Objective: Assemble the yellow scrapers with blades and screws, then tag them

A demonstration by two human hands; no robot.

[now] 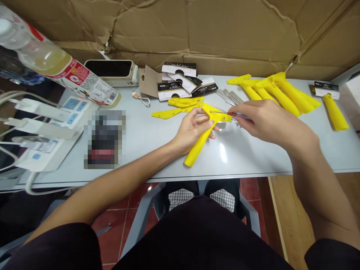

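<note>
My left hand (194,129) is wrapped round a yellow plastic handle piece (201,144), whose tube end points down toward the table's front edge. My right hand (257,118) grips a screwdriver (231,113) with a red part near its thin shaft. The shaft's tip touches a screw (210,111) in the wide head of the yellow piece. A second screw (224,118) sits nearer the right hand. Small metal screws (235,122) lie below the right fingers. Behind the hands are flat yellow parts (178,108) and grey metal blades (230,96).
Several yellow handles (281,92) lie at the back right, with another handle (336,112) farther right. Black and white card packaging (180,80) is at the back. At the left are a power strip (67,131), a bottle (81,77) and a phone-like device (109,69).
</note>
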